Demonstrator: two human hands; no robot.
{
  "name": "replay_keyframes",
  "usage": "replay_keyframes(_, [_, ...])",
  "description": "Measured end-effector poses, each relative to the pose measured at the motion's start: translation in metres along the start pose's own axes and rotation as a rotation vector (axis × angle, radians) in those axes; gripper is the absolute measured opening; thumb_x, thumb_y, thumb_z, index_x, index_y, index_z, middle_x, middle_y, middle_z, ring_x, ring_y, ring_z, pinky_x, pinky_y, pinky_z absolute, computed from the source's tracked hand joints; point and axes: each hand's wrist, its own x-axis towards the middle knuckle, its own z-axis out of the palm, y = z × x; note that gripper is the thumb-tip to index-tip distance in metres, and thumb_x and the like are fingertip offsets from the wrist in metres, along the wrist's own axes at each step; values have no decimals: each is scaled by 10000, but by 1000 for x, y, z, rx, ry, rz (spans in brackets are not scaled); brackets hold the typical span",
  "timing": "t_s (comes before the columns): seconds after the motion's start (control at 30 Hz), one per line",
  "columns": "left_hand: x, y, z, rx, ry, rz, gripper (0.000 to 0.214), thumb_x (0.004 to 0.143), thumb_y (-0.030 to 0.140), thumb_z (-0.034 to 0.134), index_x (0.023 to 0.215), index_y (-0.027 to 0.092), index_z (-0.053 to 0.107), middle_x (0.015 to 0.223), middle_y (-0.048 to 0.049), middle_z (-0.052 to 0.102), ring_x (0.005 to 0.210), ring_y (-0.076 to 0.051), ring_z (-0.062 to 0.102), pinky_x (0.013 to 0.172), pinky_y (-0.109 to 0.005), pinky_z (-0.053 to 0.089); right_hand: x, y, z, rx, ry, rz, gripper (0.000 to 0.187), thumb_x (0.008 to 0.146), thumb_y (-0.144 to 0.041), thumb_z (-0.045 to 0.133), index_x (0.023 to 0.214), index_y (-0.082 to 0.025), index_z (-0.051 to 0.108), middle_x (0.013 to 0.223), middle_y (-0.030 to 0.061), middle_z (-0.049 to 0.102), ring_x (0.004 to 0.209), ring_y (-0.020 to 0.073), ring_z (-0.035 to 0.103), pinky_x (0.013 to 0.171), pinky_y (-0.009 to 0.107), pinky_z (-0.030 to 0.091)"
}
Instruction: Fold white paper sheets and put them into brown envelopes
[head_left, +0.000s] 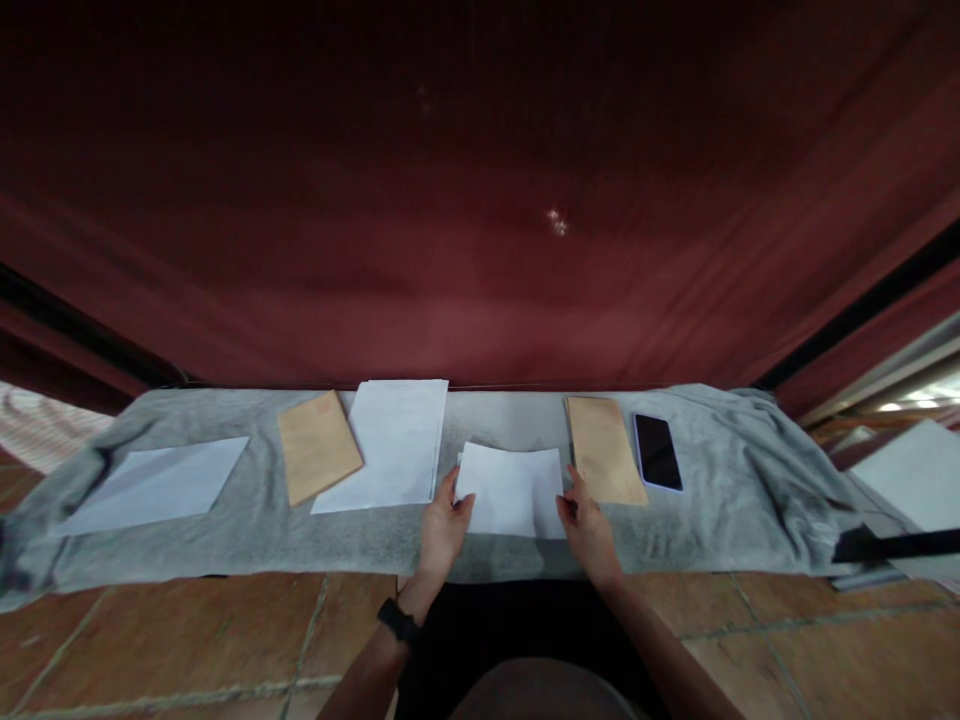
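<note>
A small stack of white paper (511,490) is held by its two side edges in front of my body. My left hand (445,525) pinches the left edge, thumb on top. On the opposite edge my right hand (586,528) grips with thumb and fingers. The paper bows slightly between them, just over the grey cloth (510,560); whether it touches the cloth I cannot tell. Just beyond my right hand lies a brown envelope or stack of envelopes (606,450). To the left of my left hand, larger white sheets (401,440) lie flat.
Another brown envelope (319,450) overlaps the larger sheets. A white sheet (169,482) lies at far left. A phone (658,452) lies right of the right-hand envelope. Behind the cloth-covered surface hangs a dark red curtain (480,330). A black bar (900,545) juts in at right.
</note>
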Motion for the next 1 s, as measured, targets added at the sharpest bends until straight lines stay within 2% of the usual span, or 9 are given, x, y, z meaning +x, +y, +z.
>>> replay_keyframes(0.07, [-3, 2, 4, 31, 18, 1, 533, 866, 179, 615, 1393, 194, 539, 1176, -77, 746, 944, -234, 743, 883, -368, 585, 4, -2, 1, -120, 8, -20, 561, 986, -248, 405, 1539, -181, 340, 967, 85, 728, 859, 241, 705, 809, 373, 568])
replay_keyframes(0.23, [-16, -3, 8, 126, 14, 76, 583, 909, 197, 566, 1479, 184, 448, 1311, -128, 679, 1137, -278, 687, 984, -418, 550, -5, -9, -1, -307, 3, -100, 536, 972, -199, 412, 1508, -196, 433, 1174, 160, 679, 1058, 300, 645, 959, 468, 525])
replay_keyframes(0.37, [-22, -2, 7, 240, 78, 194, 651, 915, 172, 541, 1539, 214, 361, 1426, -135, 585, 1249, -277, 619, 1056, -439, 508, -14, -17, -1, -230, -46, -187, 531, 983, -216, 417, 1514, -199, 430, 1439, 175, 543, 1267, 336, 542, 1052, 559, 470])
replay_keyframes(0.47, [-27, 6, 15, 424, 143, 346, 624, 939, 151, 493, 1547, 206, 364, 1568, -159, 424, 1423, -311, 449, 1154, -504, 404, -15, -28, 9, -110, -97, -281, 502, 1023, -274, 394, 1521, -210, 420, 1538, 132, 469, 1406, 299, 444, 1123, 536, 435])
replay_keyframes(0.57, [-33, 11, 34, 597, 45, 480, 600, 976, 174, 445, 1566, 188, 337, 1654, -136, 279, 1533, -308, 241, 1212, -514, 314, -12, -41, 23, -72, -159, -320, 495, 1056, -298, 329, 1525, -169, 420, 1555, 126, 462, 1458, 252, 395, 1175, 488, 398])
replay_keyframes(0.67, [-37, 8, 55, 731, -73, 542, 626, 961, 119, 392, 1579, 152, 302, 1645, -136, 301, 1534, -274, 243, 1215, -489, 314, -11, -51, 34, -118, -207, -353, 507, 1069, -288, 286, 1536, -126, 400, 1573, 132, 440, 1479, 232, 368, 1205, 469, 355])
replay_keyframes(0.77, [-38, 3, 64, 798, -84, 563, 646, 935, 95, 383, 1576, 132, 307, 1631, -140, 332, 1526, -263, 266, 1228, -486, 292, -14, -51, 38, -199, -194, -361, 515, 1075, -320, 311, 1551, -134, 377, 1582, 131, 422, 1480, 244, 369, 1216, 482, 322])
replay_keyframes(0.9, [-35, 0, 59, 788, -42, 546, 641, 947, 126, 384, 1580, 109, 284, 1624, -157, 338, 1526, -261, 265, 1230, -486, 289, -17, -42, 36, -280, -144, -353, 556, 1068, -356, 365, 1572, -124, 329, 1584, 153, 409, 1482, 276, 364, 1210, 497, 314])
replay_keyframes(1.0, [-33, 0, 52, 763, -5, 503, 605, 988, 219, 396, 1568, 75, 300, 1612, -189, 344, 1521, -283, 275, 1220, -495, 302, -16, -36, 34, -308, -124, -332, 609, 1059, -397, 388, 1588, -115, 286, 1590, 165, 392, 1480, 294, 365, 1205, 494, 316])
